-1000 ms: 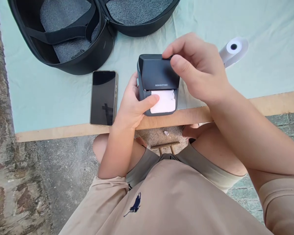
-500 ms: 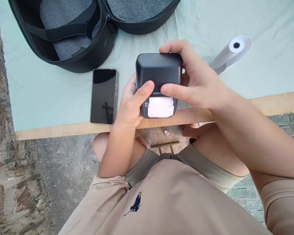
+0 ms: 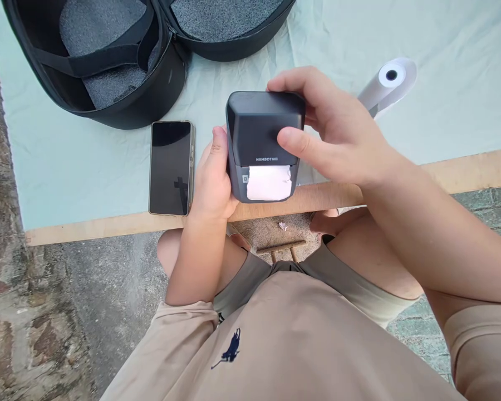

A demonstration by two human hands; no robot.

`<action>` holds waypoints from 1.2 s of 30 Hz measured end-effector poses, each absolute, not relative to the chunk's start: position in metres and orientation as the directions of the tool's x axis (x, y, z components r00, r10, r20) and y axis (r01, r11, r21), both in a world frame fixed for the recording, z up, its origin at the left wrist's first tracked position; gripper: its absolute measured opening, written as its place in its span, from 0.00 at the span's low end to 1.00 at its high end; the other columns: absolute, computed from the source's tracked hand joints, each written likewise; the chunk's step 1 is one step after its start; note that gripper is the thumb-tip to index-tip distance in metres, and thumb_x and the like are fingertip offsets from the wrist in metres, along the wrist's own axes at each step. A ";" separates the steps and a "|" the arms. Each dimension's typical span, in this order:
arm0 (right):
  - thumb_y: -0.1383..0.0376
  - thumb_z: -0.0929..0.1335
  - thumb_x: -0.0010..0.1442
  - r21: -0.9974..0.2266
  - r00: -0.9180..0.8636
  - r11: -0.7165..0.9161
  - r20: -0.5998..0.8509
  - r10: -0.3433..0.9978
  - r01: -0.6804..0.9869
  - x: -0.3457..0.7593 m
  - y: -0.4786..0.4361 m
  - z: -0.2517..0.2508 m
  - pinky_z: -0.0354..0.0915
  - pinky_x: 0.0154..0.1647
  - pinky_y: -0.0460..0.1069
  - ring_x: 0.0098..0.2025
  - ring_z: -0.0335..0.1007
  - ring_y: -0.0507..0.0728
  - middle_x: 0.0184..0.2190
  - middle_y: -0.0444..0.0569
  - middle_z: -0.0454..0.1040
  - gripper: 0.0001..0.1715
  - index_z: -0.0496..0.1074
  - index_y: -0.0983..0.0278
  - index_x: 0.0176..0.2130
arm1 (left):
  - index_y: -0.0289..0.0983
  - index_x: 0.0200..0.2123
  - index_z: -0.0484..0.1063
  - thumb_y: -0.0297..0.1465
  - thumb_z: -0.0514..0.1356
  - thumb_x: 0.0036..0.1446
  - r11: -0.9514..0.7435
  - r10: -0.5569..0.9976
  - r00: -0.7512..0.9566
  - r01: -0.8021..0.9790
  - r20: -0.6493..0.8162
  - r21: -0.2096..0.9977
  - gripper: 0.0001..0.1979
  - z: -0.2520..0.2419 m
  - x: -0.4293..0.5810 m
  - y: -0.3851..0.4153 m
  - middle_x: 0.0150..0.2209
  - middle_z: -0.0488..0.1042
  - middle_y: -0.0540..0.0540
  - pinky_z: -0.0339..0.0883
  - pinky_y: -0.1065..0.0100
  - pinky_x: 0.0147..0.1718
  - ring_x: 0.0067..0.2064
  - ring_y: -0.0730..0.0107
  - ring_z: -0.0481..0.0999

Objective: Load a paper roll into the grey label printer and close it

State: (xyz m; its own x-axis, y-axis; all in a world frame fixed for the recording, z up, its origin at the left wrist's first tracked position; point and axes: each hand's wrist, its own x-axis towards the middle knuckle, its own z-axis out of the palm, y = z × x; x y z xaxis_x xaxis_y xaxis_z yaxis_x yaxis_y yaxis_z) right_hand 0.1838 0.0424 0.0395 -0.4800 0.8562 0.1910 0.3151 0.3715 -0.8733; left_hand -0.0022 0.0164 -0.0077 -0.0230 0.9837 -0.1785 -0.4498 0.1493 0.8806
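Note:
Between my two hands is a black label printer (image 3: 264, 131) marked NIIMBOT, held over the table's front edge. A strip of white paper (image 3: 269, 182) with a torn edge sticks out of its lower front slot. My left hand (image 3: 214, 181) supports the printer from its left side and underneath, thumb along the side; its other fingers are mostly hidden. My right hand (image 3: 338, 128) grips the right side, with a finger over the top rear edge and the thumb on the front of the cover.
Left of the printer lies a smartphone (image 3: 171, 167), screen dark. An open black zippered case (image 3: 150, 100) with grey foam stands at the back left. A white paper roll (image 3: 382, 86) lies to the right on the pale cloth (image 3: 455, 72). The table has a wooden front edge (image 3: 87, 230).
My left thumb has moved off the printer's front to its left side, uncovering the brand name. My right thumb has risen a little on the cover. The view has shifted slightly.

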 end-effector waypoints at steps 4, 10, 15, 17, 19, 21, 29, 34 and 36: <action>0.57 0.68 0.62 -0.837 -0.523 0.401 0.168 0.836 0.372 0.187 0.042 0.039 0.67 0.54 0.52 0.51 0.67 0.55 0.55 0.48 0.67 0.28 0.61 0.60 0.58 | 0.38 0.47 0.73 0.45 0.51 0.67 0.135 0.988 -0.018 -0.415 -0.156 0.900 0.19 -0.005 -0.003 0.015 0.47 0.78 0.49 0.66 0.58 0.65 0.69 0.61 0.62; 0.53 0.72 0.56 -0.786 -0.569 0.450 0.156 0.807 0.423 0.190 0.042 0.040 0.65 0.63 0.51 0.62 0.62 0.59 0.64 0.49 0.61 0.44 0.56 0.62 0.64 | 0.38 0.40 0.74 0.45 0.51 0.67 0.155 0.982 -0.034 -0.402 -0.183 0.902 0.19 -0.005 -0.003 0.019 0.40 0.78 0.49 0.66 0.60 0.64 0.70 0.61 0.62; 0.47 0.71 0.56 -0.718 -0.602 0.519 0.175 0.779 0.464 0.193 0.042 0.049 0.64 0.66 0.55 0.62 0.64 0.61 0.65 0.45 0.61 0.43 0.56 0.55 0.64 | 0.39 0.44 0.74 0.42 0.49 0.68 0.219 0.976 0.119 -0.440 -0.185 0.871 0.18 0.005 -0.002 0.018 0.49 0.77 0.47 0.65 0.58 0.66 0.72 0.60 0.57; 0.46 0.69 0.59 -0.676 -0.596 0.556 0.212 0.775 0.484 0.194 0.041 0.057 0.65 0.65 0.55 0.64 0.62 0.61 0.65 0.44 0.62 0.38 0.59 0.54 0.62 | 0.38 0.41 0.74 0.43 0.47 0.68 0.235 0.972 0.125 -0.442 -0.200 0.865 0.20 0.010 -0.001 0.017 0.51 0.76 0.47 0.65 0.56 0.65 0.73 0.58 0.54; 0.47 0.67 0.61 -0.636 -0.537 0.569 0.274 0.798 0.521 0.194 0.039 0.065 0.68 0.61 0.53 0.65 0.60 0.60 0.62 0.45 0.64 0.32 0.63 0.56 0.59 | 0.38 0.38 0.73 0.44 0.46 0.67 0.215 0.976 0.121 -0.449 -0.179 0.867 0.21 0.013 0.000 0.016 0.52 0.75 0.49 0.64 0.54 0.66 0.74 0.57 0.50; 0.49 0.66 0.62 -0.613 -0.433 0.532 0.319 0.843 0.584 0.192 0.038 0.072 0.70 0.55 0.52 0.63 0.62 0.60 0.58 0.44 0.67 0.27 0.66 0.56 0.56 | 0.40 0.38 0.74 0.43 0.50 0.66 0.187 0.980 0.151 -0.456 -0.132 0.870 0.17 0.013 0.000 0.015 0.52 0.75 0.51 0.63 0.55 0.67 0.74 0.57 0.50; 0.56 0.60 0.69 -0.789 0.008 0.285 0.345 0.939 0.544 0.181 0.040 0.076 0.68 0.31 0.45 0.39 0.76 0.50 0.41 0.41 0.69 0.12 0.65 0.59 0.36 | 0.40 0.41 0.77 0.38 0.59 0.63 0.182 0.981 0.141 -0.426 -0.133 0.886 0.10 0.007 0.001 0.012 0.40 0.82 0.47 0.66 0.55 0.65 0.69 0.56 0.63; 0.61 0.64 0.64 -0.649 -0.220 0.406 0.351 0.910 0.644 0.181 0.037 0.074 0.70 0.36 0.53 0.38 0.73 0.56 0.36 0.45 0.72 0.07 0.68 0.58 0.34 | 0.39 0.39 0.75 0.39 0.58 0.64 0.197 0.978 0.151 -0.441 -0.144 0.875 0.11 0.007 0.002 0.014 0.43 0.81 0.47 0.65 0.57 0.65 0.69 0.57 0.63; 0.63 0.66 0.62 -0.518 -0.386 0.458 0.248 0.889 0.722 0.178 0.038 0.071 0.68 0.35 0.56 0.34 0.71 0.57 0.36 0.44 0.74 0.02 0.69 0.56 0.35 | 0.40 0.39 0.75 0.39 0.58 0.64 0.198 0.976 0.170 -0.438 -0.136 0.877 0.10 0.008 0.001 0.014 0.44 0.81 0.47 0.65 0.59 0.64 0.68 0.56 0.63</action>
